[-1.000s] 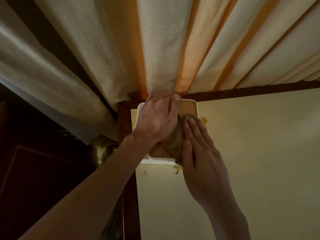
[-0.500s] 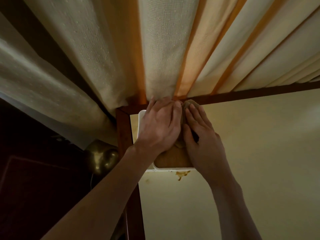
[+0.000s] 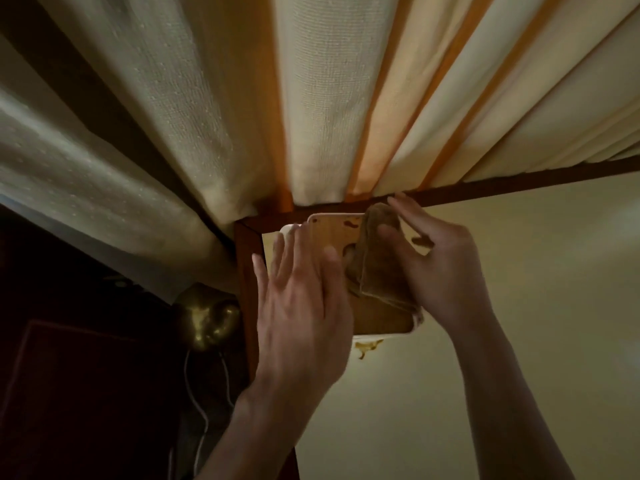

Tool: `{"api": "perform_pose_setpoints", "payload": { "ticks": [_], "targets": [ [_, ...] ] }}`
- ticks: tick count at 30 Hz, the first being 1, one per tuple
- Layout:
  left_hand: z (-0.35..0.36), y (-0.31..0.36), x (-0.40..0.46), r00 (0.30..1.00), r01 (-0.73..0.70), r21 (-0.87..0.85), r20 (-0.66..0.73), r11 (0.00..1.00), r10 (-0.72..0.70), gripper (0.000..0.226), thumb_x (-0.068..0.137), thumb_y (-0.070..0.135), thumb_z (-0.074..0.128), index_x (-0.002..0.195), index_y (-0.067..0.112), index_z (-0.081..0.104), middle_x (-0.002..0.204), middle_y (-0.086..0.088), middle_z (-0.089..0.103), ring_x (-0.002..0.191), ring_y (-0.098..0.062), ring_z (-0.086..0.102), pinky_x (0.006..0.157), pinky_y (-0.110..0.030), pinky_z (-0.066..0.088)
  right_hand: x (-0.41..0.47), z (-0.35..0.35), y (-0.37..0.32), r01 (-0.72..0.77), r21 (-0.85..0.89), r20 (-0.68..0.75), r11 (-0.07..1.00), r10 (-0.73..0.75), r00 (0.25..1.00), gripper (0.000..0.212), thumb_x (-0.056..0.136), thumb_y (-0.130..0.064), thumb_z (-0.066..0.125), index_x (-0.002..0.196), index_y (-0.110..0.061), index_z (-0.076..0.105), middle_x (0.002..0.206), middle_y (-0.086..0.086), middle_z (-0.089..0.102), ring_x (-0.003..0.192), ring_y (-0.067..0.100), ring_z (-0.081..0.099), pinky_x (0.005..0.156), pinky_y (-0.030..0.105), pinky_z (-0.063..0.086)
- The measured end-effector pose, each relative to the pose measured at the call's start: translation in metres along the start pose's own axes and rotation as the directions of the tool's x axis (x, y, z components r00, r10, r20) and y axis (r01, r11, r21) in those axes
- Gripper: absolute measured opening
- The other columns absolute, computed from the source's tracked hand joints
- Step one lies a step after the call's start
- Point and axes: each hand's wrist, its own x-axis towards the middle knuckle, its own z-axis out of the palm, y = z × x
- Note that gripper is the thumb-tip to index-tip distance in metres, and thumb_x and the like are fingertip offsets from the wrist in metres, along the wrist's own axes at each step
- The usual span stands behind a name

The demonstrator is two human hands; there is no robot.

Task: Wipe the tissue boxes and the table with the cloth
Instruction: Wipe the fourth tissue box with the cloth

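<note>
Under the spread, straight fingers of the left hand, the tissue box is steadied at the table corner; the brown cloth is pinched by right hand fingers for wiping.

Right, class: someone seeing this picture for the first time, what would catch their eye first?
Two hands meet at the table's back left corner: the right hand presses a folded brown cloth onto a white tissue box with a wooden lid, the left hand flat beside it. Behind hang cream curtains with orange stripes; a brown stain marks the cream table.
</note>
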Motion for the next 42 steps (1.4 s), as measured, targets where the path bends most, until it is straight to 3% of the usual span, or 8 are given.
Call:
{"api": "perform_pose_setpoints", "payload": {
  "ticks": [5, 11, 14, 16, 25, 34, 39, 42],
  "targets": [
    [0.029, 0.021, -0.022, 0.988, 0.152, -0.052, 0.004, 0.987, -0.152, 0.064, 0.106, 0.051, 0.013, 0.162, 0.023, 0.003, 0.169, 0.003, 0.01, 0.153, -0.004, -0.004, 0.121, -0.029, -0.015, 0.021, 0.005, 0.011, 0.008, -0.076, 0.071, 0.997, -0.002, 0.997, 0.039, 0.098, -0.022, 0.068, 0.135, -0.011, 0.065, 0.139, 0.003, 0.064, 0.131, 0.009, 0.056, 0.11, 0.011, 0.036],
    [0.047, 0.025, -0.002, 0.975, 0.196, 0.041, -0.112, 0.98, -0.191, 0.068, 0.103, 0.047, 0.008, 0.16, 0.014, 0.024, 0.166, -0.002, 0.026, 0.155, -0.013, 0.015, 0.128, -0.044, 0.005, 0.0, 0.008, 0.022, 0.024, -0.078, -0.01, 0.997, -0.025, 1.0, 0.034, 0.106, -0.02, 0.056, 0.138, -0.011, 0.064, 0.14, 0.003, 0.063, 0.127, 0.002, 0.053, 0.107, 0.004, 0.034],
    [0.044, 0.019, 0.006, 0.963, 0.117, 0.075, -0.252, 0.99, -0.095, 0.059, 0.108, 0.042, 0.016, 0.149, 0.017, 0.049, 0.149, 0.0, 0.054, 0.141, -0.015, 0.047, 0.12, -0.048, 0.031, -0.012, 0.001, 0.023, 0.048, -0.225, 0.065, 0.973, -0.035, 0.997, 0.036, 0.109, -0.02, 0.047, 0.142, -0.009, 0.058, 0.14, 0.005, 0.064, 0.115, 0.021, 0.066, 0.097, 0.02, 0.047],
    [0.041, 0.012, 0.01, 0.964, 0.044, 0.121, -0.267, 0.992, -0.01, 0.057, 0.11, 0.04, 0.016, 0.144, 0.019, 0.056, 0.141, 0.003, 0.061, 0.135, -0.012, 0.053, 0.123, -0.047, 0.025, -0.022, -0.002, 0.022, 0.049, -0.335, 0.125, 0.941, -0.007, 0.992, 0.042, 0.11, -0.021, 0.041, 0.149, -0.009, 0.049, 0.15, 0.005, 0.055, 0.118, 0.028, 0.064, 0.097, 0.031, 0.049],
    [0.025, -0.005, 0.033, 0.967, -0.211, 0.213, -0.096, 0.954, 0.235, 0.052, 0.111, 0.043, 0.018, 0.139, 0.027, 0.058, 0.141, 0.008, 0.06, 0.139, -0.007, 0.045, 0.125, -0.047, 0.018, -0.018, -0.021, 0.035, 0.137, -0.239, 0.257, 0.961, -0.073, 0.964, 0.042, 0.11, -0.018, 0.045, 0.149, -0.003, 0.049, 0.155, 0.01, 0.049, 0.135, 0.025, 0.055, 0.108, 0.015, 0.033],
    [0.002, -0.018, 0.063, 0.869, -0.46, 0.087, 0.246, 0.883, 0.429, 0.049, 0.108, 0.049, 0.025, 0.142, 0.032, 0.057, 0.14, 0.035, 0.04, 0.139, 0.019, 0.024, 0.123, -0.021, 0.002, -0.052, -0.023, 0.03, 0.121, -0.246, 0.237, 0.962, -0.062, 0.97, 0.049, 0.107, -0.029, 0.035, 0.151, -0.012, 0.049, 0.16, 0.004, 0.041, 0.138, 0.025, 0.053, 0.113, 0.03, 0.041],
    [-0.001, -0.019, 0.077, 0.81, -0.518, 0.053, 0.352, 0.854, 0.469, 0.049, 0.108, 0.047, 0.028, 0.142, 0.028, 0.057, 0.147, 0.012, 0.052, 0.145, 0.006, 0.03, 0.126, -0.036, 0.014, -0.045, -0.019, 0.043, 0.218, -0.135, 0.207, 0.967, -0.187, 0.96, 0.042, 0.102, -0.019, 0.049, 0.141, -0.008, 0.06, 0.155, 0.007, 0.048, 0.129, 0.001, 0.049, 0.107, 0.008, 0.038],
    [-0.005, -0.016, 0.079, 0.825, -0.492, 0.095, 0.369, 0.865, 0.429, 0.044, 0.109, 0.044, 0.031, 0.143, 0.029, 0.055, 0.15, 0.011, 0.052, 0.149, 0.001, 0.026, 0.126, -0.043, 0.014, -0.04, -0.02, 0.045, 0.242, -0.235, 0.17, 0.941, -0.206, 0.964, 0.04, 0.104, -0.024, 0.05, 0.141, -0.015, 0.061, 0.153, 0.006, 0.05, 0.144, 0.02, 0.044, 0.118, 0.04, 0.041]
  ]
}}
